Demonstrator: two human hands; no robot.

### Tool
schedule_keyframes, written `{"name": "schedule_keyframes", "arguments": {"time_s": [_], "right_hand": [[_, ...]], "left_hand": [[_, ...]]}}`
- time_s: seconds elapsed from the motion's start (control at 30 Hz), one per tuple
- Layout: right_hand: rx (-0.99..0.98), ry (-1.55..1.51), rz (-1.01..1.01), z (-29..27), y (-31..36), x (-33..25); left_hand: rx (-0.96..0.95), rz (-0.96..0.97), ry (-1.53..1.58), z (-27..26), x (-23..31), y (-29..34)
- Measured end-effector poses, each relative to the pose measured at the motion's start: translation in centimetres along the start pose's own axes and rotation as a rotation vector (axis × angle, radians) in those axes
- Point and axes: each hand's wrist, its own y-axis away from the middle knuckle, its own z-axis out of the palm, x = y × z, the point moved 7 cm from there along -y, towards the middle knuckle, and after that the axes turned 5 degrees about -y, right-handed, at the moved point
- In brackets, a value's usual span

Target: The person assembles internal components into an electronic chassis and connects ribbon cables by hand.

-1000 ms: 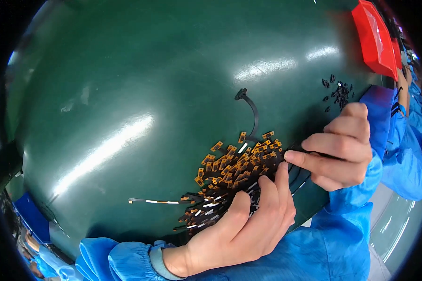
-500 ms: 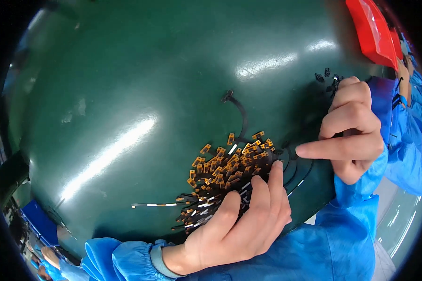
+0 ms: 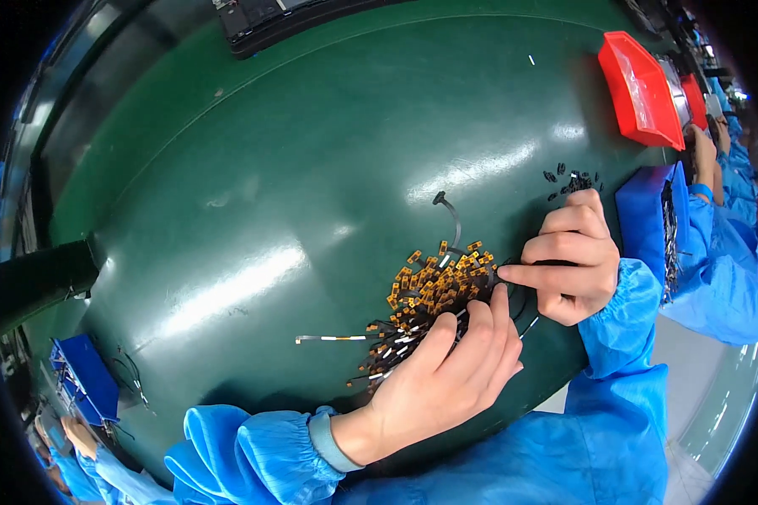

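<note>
A pile of thin black flex cables with orange-gold end tabs (image 3: 434, 290) lies on the green table, some bearing white strips. My left hand (image 3: 446, 370) rests over its right and near side, fingers stretched out and lightly bent; what lies under the palm is hidden. From the right comes my right hand (image 3: 573, 261). Its index finger points out straight and its tip meets the pile's right edge, close to the left index fingertip. The other right fingers are bent, with nothing visible in them. One dark cable with a black connector (image 3: 440, 199) curves away from the pile's far side.
Small black parts (image 3: 577, 180) lie beyond my right hand. A red bin (image 3: 640, 93) stands far right, and a blue bin (image 3: 640, 206) with dark cables is nearer. Another blue bin (image 3: 88, 379) is at the left. A dark case (image 3: 295, 21) sits at the far edge. Other people work at both sides.
The view has shifted, showing more of the table's far side. My right index finger has moved left to the pile's edge. My left hand stays over the pile.
</note>
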Motion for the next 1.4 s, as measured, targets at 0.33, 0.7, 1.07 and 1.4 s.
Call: {"name": "schedule_keyframes", "arguments": {"time_s": [0.33,0.7,1.07,1.4], "right_hand": [[-0.018,-0.018,0.263,0.6,-5.9,1.5],[0.149,-0.318,0.427,-1.3,-7.6,1.2],[0.138,0.077,0.195,-8.3,-9.7,-4.0],[0.005,-0.167,0.030,-6.3,-11.9,-11.6]], "left_hand": [[0.006,-0.012,0.062,0.3,0.5,0.0],[-0.020,-0.214,0.371,1.0,2.0,0.3],[0.267,-0.412,0.510,-7.7,-6.3,2.6],[-0.154,-0.507,1.621,-9.1,-3.5,5.7]]}}
